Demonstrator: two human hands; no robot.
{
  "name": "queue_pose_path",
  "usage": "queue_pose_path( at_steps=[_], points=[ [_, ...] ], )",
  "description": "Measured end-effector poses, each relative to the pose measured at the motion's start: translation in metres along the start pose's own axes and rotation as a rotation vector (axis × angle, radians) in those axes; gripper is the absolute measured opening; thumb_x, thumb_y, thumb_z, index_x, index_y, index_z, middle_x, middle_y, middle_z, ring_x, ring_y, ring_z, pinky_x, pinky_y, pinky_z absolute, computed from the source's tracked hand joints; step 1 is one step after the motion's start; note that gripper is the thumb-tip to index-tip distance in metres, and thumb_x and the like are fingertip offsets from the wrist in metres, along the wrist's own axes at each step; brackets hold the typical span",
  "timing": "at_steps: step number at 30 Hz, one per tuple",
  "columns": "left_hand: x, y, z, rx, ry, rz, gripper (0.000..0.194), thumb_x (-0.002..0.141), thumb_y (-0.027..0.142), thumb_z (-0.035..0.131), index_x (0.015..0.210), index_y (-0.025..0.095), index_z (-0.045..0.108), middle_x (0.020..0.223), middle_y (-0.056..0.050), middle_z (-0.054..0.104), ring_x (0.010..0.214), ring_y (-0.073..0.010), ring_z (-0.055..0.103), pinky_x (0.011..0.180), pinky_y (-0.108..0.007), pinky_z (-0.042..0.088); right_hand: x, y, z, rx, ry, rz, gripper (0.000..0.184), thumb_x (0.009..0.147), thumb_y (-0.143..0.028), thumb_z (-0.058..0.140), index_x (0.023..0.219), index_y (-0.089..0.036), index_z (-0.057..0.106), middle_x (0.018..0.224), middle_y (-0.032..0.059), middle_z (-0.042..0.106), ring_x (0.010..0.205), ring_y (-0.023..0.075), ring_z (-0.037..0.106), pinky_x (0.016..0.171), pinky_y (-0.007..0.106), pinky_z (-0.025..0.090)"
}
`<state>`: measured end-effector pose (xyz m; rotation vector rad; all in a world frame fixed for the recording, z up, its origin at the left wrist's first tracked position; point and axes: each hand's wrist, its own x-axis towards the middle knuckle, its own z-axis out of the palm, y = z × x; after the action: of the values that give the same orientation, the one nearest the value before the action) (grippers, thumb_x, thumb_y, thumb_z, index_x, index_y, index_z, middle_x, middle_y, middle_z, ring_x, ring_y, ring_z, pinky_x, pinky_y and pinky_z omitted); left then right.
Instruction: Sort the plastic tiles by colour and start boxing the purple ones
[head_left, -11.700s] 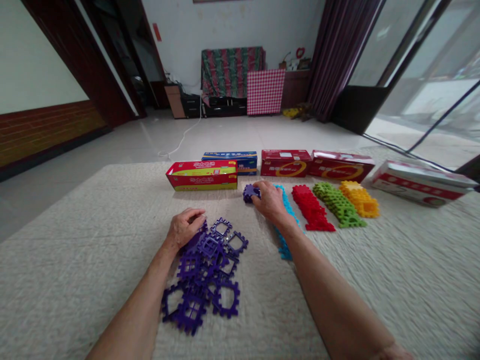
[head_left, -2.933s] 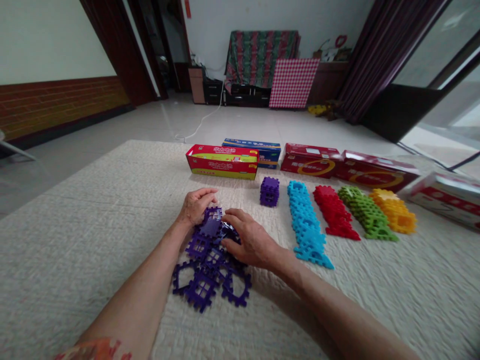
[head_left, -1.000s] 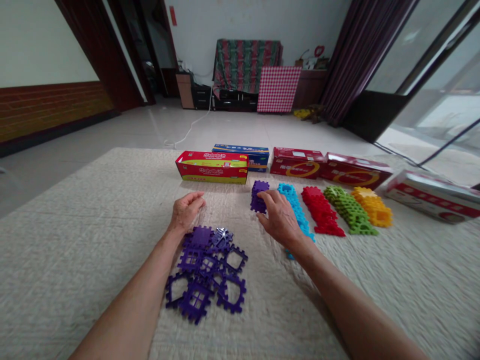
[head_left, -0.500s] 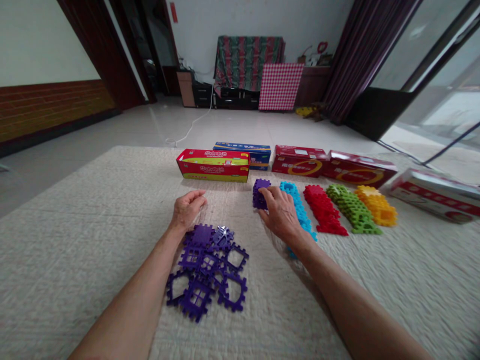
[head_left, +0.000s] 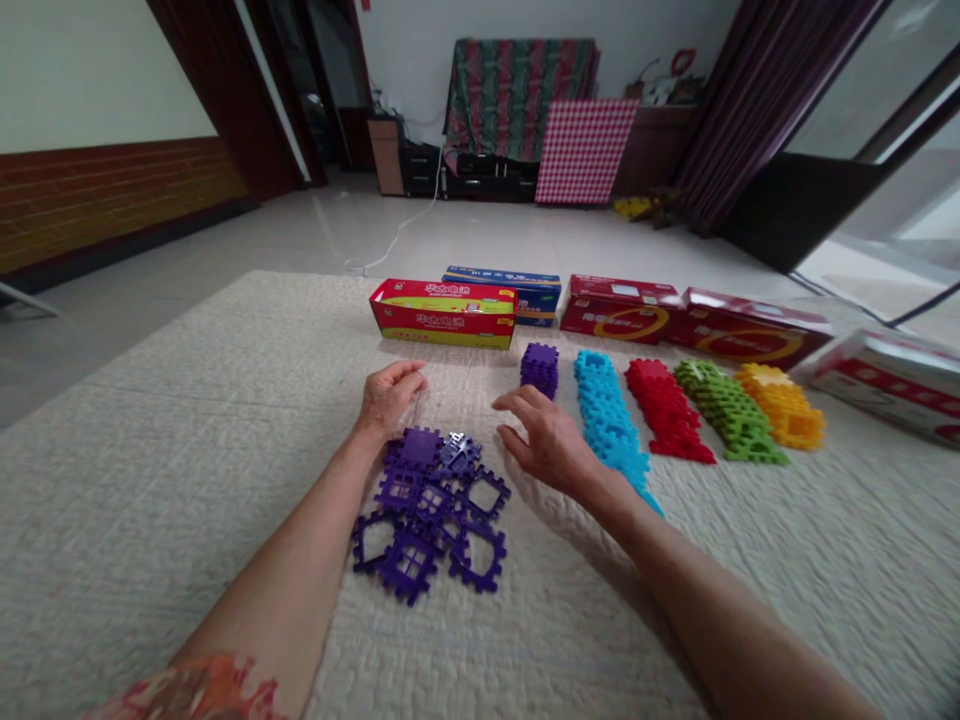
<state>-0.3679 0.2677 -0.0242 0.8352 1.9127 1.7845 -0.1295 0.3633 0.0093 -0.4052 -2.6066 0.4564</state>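
Note:
My left hand (head_left: 394, 395) rests on the beige quilted cover with its fingers loosely curled together, nothing showing in them. Just below it lies a loose pile of purple interlocking plastic tiles (head_left: 411, 560), several of them with window-like openings. My right hand (head_left: 547, 440) hovers between that pile and a small purple stack (head_left: 541, 360), thumb and fingers apart, holding nothing. Light blue tiles (head_left: 606, 405) lie in an overlapping row to its right, partly behind my right forearm. Beyond are rows of red tiles (head_left: 667, 410), green tiles (head_left: 727, 410) and yellow tiles (head_left: 781, 405).
A red and yellow-green box (head_left: 446, 325) stands ahead, with a blue box (head_left: 540, 300) behind it. Two dark red boxes (head_left: 619, 310) and a white and red box (head_left: 892, 385) continue rightward. A white cable (head_left: 401, 230) crosses the floor.
My right hand has drawn back off the purple stack towards the purple pile, and its fingers have opened. My left hand stays by the pile. The whole view has shifted slightly.

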Motion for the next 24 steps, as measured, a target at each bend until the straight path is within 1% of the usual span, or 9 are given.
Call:
queue_pose_path(
  at_steps=[2, 4, 6, 9, 11, 14, 17, 20, 24],
  points=[
    [-0.001, 0.003, 0.000, -0.033, 0.009, -0.015, 0.040, 0.063, 0.035, 0.069, 0.096, 0.013, 0.072, 0.069, -0.003, 0.068, 0.064, -0.0133, 0.060, 0.057, -0.023, 0.043, -0.001, -0.010, -0.001, 0.099, -0.148, 0.007, 0.020, 0.082, -0.013, 0.055, 0.099, -0.015, 0.066, 0.093, 0.0078, 0.065, 0.083, 0.0165, 0.061, 0.076, 0.028, 0.046],
    [-0.002, 0.006, 0.000, -0.064, 0.020, -0.030, 0.040, 0.061, 0.035, 0.070, 0.093, 0.013, 0.072, 0.067, -0.003, 0.068, 0.063, -0.0132, 0.059, 0.056, -0.023, 0.043, -0.002, -0.018, -0.005, 0.125, -0.272, 0.046, 0.015, 0.081, -0.015, 0.057, 0.090, -0.016, 0.068, 0.082, 0.0044, 0.066, 0.071, 0.0131, 0.059, 0.068, 0.024, 0.043],
    [-0.003, 0.009, 0.001, -0.090, 0.026, -0.040, 0.040, 0.059, 0.034, 0.070, 0.092, 0.012, 0.072, 0.066, -0.003, 0.067, 0.063, -0.0132, 0.059, 0.055, -0.022, 0.042, -0.003, -0.026, -0.011, 0.097, -0.367, 0.097, 0.011, 0.080, -0.021, 0.060, 0.084, -0.016, 0.069, 0.076, 0.0023, 0.065, 0.065, 0.0115, 0.056, 0.061, 0.023, 0.039],
    [-0.003, 0.009, 0.001, -0.106, 0.023, -0.043, 0.039, 0.059, 0.033, 0.070, 0.092, 0.012, 0.072, 0.066, -0.003, 0.067, 0.062, -0.0130, 0.059, 0.055, -0.022, 0.042, -0.005, -0.036, -0.016, -0.017, -0.465, 0.174, 0.016, 0.077, -0.033, 0.064, 0.078, -0.018, 0.068, 0.074, 0.0028, 0.066, 0.063, 0.0126, 0.055, 0.057, 0.024, 0.033],
    [-0.002, 0.008, 0.001, -0.101, 0.015, -0.041, 0.039, 0.059, 0.033, 0.070, 0.091, 0.012, 0.072, 0.065, -0.003, 0.067, 0.062, -0.0128, 0.058, 0.055, -0.022, 0.041, -0.006, -0.041, -0.015, -0.107, -0.475, 0.201, 0.015, 0.076, -0.033, 0.063, 0.077, -0.019, 0.068, 0.078, 0.0042, 0.067, 0.066, 0.0143, 0.056, 0.056, 0.025, 0.031],
    [-0.002, 0.007, 0.001, -0.090, 0.001, -0.036, 0.038, 0.059, 0.034, 0.070, 0.091, 0.012, 0.072, 0.065, -0.003, 0.067, 0.061, -0.0123, 0.057, 0.056, -0.023, 0.041, -0.006, -0.045, -0.010, -0.155, -0.449, 0.201, 0.010, 0.073, -0.023, 0.058, 0.073, -0.019, 0.067, 0.079, 0.0047, 0.067, 0.068, 0.0146, 0.057, 0.056, 0.025, 0.029],
    [-0.001, 0.007, 0.001, -0.082, -0.004, -0.034, 0.039, 0.060, 0.034, 0.070, 0.092, 0.013, 0.072, 0.065, -0.003, 0.067, 0.062, -0.0126, 0.058, 0.057, -0.023, 0.042, -0.005, -0.043, -0.009, -0.089, -0.443, 0.223, 0.009, 0.070, -0.019, 0.057, 0.070, -0.018, 0.066, 0.073, 0.0034, 0.067, 0.064, 0.0132, 0.056, 0.055, 0.025, 0.030],
    [-0.002, 0.007, 0.001, -0.074, -0.005, -0.034, 0.039, 0.061, 0.034, 0.070, 0.093, 0.012, 0.072, 0.066, -0.003, 0.067, 0.063, -0.0131, 0.059, 0.057, -0.023, 0.042, -0.002, -0.034, -0.018, 0.032, -0.424, 0.250, 0.008, 0.071, -0.018, 0.057, 0.070, -0.018, 0.065, 0.068, 0.0014, 0.066, 0.059, 0.0115, 0.054, 0.054, 0.023, 0.031],
    [-0.002, 0.006, 0.000, -0.043, -0.002, -0.030, 0.039, 0.063, 0.035, 0.069, 0.094, 0.012, 0.073, 0.067, -0.003, 0.067, 0.063, -0.0131, 0.059, 0.057, -0.023, 0.043, 0.003, -0.021, -0.035, 0.091, -0.303, 0.255, 0.005, 0.073, -0.015, 0.058, 0.071, -0.018, 0.061, 0.065, -0.0007, 0.063, 0.057, 0.0106, 0.053, 0.053, 0.023, 0.032]
  ],
)
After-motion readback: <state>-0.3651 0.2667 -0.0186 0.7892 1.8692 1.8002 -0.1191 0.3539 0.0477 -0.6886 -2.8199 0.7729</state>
